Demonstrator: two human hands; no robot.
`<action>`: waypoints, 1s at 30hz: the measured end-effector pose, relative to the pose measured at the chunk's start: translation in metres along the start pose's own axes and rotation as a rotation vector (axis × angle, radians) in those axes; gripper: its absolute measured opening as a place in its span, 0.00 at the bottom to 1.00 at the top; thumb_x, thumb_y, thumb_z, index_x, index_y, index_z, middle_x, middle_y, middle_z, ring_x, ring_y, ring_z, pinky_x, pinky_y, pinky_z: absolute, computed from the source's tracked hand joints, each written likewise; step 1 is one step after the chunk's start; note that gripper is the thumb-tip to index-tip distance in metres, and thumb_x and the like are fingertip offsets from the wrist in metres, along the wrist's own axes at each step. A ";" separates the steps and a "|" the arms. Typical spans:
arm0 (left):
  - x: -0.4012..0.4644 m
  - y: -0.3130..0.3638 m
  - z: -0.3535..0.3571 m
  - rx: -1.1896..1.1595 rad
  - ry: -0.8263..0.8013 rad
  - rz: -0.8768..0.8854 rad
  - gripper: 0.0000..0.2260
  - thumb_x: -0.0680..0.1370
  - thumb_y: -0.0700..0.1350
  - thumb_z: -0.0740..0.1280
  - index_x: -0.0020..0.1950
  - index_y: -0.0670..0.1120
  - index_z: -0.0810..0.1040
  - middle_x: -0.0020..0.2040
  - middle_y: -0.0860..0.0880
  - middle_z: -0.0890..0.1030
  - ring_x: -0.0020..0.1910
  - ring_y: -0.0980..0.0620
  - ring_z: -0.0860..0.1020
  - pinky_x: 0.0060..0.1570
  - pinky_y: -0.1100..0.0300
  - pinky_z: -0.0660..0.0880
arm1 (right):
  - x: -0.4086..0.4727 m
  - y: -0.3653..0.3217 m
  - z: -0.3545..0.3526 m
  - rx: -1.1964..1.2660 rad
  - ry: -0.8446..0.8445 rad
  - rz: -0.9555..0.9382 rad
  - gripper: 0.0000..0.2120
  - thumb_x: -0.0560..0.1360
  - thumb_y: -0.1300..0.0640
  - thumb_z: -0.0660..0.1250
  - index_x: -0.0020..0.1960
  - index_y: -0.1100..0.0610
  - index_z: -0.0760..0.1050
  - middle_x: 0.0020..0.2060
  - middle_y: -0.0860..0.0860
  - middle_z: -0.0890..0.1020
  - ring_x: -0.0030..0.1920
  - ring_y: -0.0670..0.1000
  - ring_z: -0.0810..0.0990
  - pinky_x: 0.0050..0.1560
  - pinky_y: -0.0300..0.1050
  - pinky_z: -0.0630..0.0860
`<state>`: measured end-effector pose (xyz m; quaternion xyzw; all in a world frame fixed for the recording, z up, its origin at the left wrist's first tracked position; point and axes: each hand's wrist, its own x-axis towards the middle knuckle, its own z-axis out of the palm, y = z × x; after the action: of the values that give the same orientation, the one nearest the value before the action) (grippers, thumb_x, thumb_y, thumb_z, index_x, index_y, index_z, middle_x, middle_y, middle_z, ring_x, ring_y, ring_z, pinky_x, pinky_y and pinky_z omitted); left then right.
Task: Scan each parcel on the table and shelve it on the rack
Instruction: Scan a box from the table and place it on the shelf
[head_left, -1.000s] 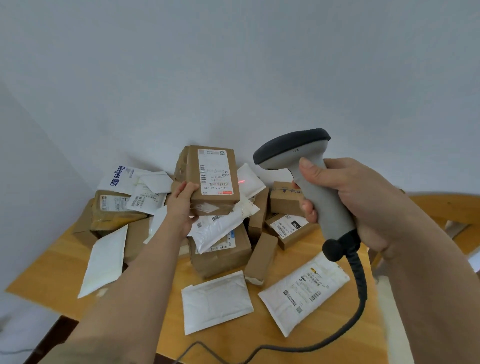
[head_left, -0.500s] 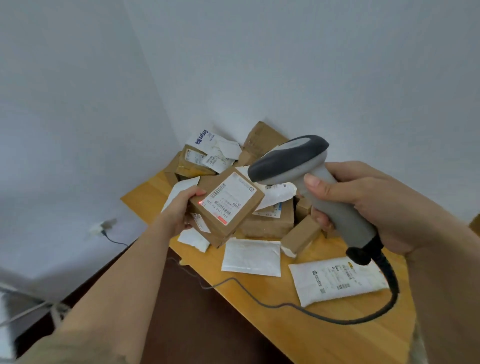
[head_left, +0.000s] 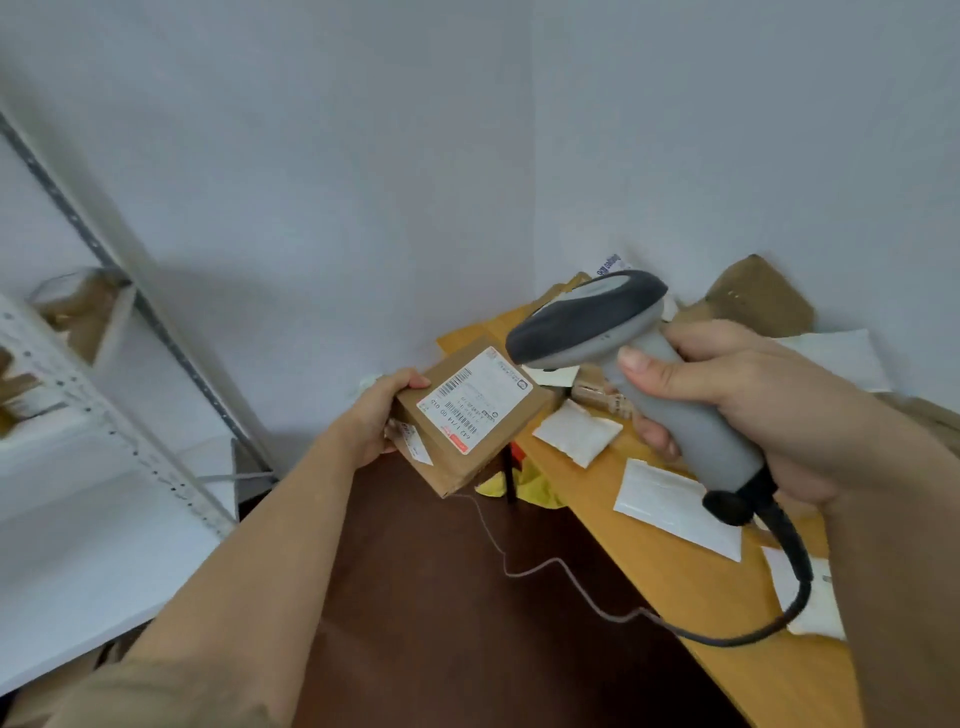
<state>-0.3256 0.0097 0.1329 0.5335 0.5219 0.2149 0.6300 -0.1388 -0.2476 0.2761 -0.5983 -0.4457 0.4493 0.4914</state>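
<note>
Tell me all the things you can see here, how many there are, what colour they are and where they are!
cardboard box: one, brown with a white label, held off the table's left end
scanner: one, grey with a dark head, on a dark cable, above the table
white mailers: at least four, white, flat on the table
brown parcels: several, brown, piled at the table's far end
table: one, light wood, right
rack: one, white, left, brown parcels on an upper shelf
left hand: holds the box
right hand: grips the scanner's handle
</note>
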 end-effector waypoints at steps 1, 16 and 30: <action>-0.007 -0.007 -0.031 -0.018 0.016 0.001 0.15 0.67 0.55 0.68 0.48 0.48 0.76 0.41 0.48 0.79 0.41 0.50 0.77 0.45 0.56 0.72 | 0.007 -0.003 0.026 0.010 -0.018 -0.003 0.20 0.65 0.46 0.69 0.46 0.62 0.76 0.31 0.55 0.75 0.30 0.50 0.74 0.32 0.42 0.73; -0.154 -0.156 -0.460 -0.640 0.566 -0.008 0.20 0.75 0.61 0.65 0.58 0.48 0.77 0.53 0.41 0.79 0.54 0.40 0.78 0.56 0.42 0.77 | 0.154 -0.005 0.449 0.291 -0.342 0.196 0.06 0.76 0.61 0.70 0.51 0.63 0.78 0.50 0.61 0.85 0.24 0.46 0.71 0.23 0.38 0.71; -0.164 -0.200 -0.732 -0.944 1.049 0.032 0.24 0.74 0.62 0.65 0.64 0.50 0.75 0.60 0.40 0.76 0.60 0.38 0.76 0.58 0.41 0.75 | 0.308 -0.010 0.781 0.253 -0.607 0.262 0.09 0.75 0.63 0.69 0.55 0.57 0.77 0.44 0.57 0.79 0.26 0.47 0.74 0.30 0.41 0.73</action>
<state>-1.0908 0.1342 0.1073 0.0367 0.5997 0.6564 0.4562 -0.8403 0.2004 0.1669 -0.4241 -0.4317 0.7176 0.3448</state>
